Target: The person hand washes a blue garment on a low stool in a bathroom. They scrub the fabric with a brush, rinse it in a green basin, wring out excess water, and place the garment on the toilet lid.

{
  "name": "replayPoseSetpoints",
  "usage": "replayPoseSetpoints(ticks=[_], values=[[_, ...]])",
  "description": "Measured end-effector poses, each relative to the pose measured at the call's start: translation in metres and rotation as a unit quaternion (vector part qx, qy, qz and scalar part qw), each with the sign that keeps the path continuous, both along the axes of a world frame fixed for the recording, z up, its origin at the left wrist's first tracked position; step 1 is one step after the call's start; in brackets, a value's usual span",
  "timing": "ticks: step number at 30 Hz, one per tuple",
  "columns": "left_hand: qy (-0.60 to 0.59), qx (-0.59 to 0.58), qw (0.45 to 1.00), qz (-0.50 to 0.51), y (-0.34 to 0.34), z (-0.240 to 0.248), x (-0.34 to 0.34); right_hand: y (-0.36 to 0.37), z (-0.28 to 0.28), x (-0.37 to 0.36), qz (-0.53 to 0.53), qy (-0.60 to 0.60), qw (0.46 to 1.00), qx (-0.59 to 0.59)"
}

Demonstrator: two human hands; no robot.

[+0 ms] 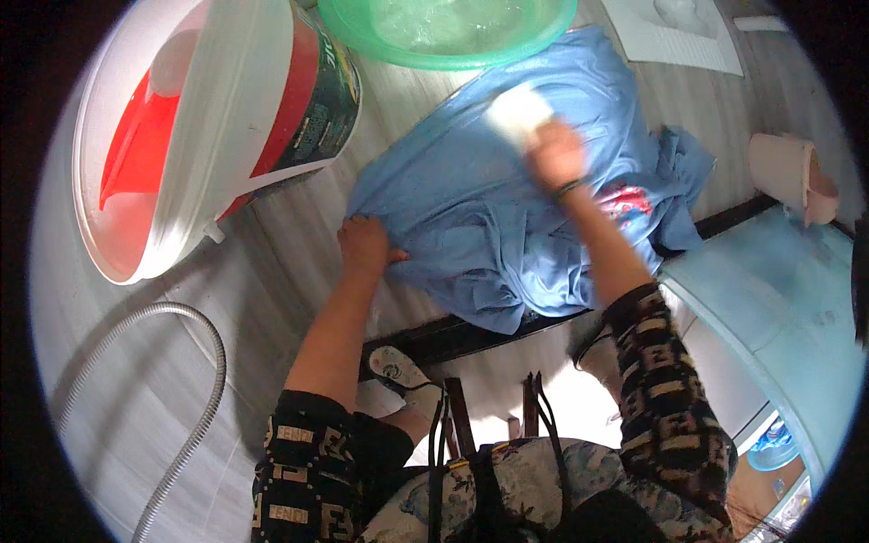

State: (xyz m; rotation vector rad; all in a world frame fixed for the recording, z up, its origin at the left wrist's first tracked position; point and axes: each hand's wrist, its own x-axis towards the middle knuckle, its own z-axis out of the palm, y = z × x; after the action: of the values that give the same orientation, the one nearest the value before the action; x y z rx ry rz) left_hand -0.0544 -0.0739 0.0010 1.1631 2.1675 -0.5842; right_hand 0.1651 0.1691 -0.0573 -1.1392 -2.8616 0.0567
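Observation:
A blue wet-looking cloth garment (434, 199) with a red print (626, 201) lies spread over the floor in front of me, its near and right parts bunched in folds. My left hand (364, 244) is closed on the garment's left edge. Over its upper middle, my right hand (555, 156) grips a pale cream block (519, 110) against the fabric. Motion blurs both hand and block, so I cannot tell whether it is soap or a brush.
Beyond the garment stands a green basin (453, 61) of water. At left is a large white bucket (226, 118) with a red dipper-like thing (143, 136) inside. A grey flexible hose (220, 362) curves nearby. A glass-topped cabinet (769, 290) and pink container (780, 167) flank the right.

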Motion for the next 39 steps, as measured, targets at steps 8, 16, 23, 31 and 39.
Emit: replayPoseSetpoints(ticks=[8,16,23,31,39], values=[[-0.039,-0.043,0.998,-0.001,0.018,0.006,-0.003,0.028,0.040,0.006,-0.112,-0.117,0.985,-0.055],[-0.023,0.055,0.997,-0.041,-0.001,0.009,-0.002,0.061,0.022,0.108,-0.139,-0.168,0.976,0.013],[-0.041,-0.014,0.999,-0.010,0.005,-0.003,-0.003,0.034,0.035,0.007,-0.138,-0.071,0.988,-0.012],[-0.037,-0.004,0.999,-0.005,0.010,0.009,-0.001,0.012,-0.005,-0.052,0.031,0.023,0.997,0.068],[-0.011,-0.020,1.000,0.004,0.005,0.003,0.000,-0.031,0.010,-0.070,0.029,0.020,0.998,0.052]])
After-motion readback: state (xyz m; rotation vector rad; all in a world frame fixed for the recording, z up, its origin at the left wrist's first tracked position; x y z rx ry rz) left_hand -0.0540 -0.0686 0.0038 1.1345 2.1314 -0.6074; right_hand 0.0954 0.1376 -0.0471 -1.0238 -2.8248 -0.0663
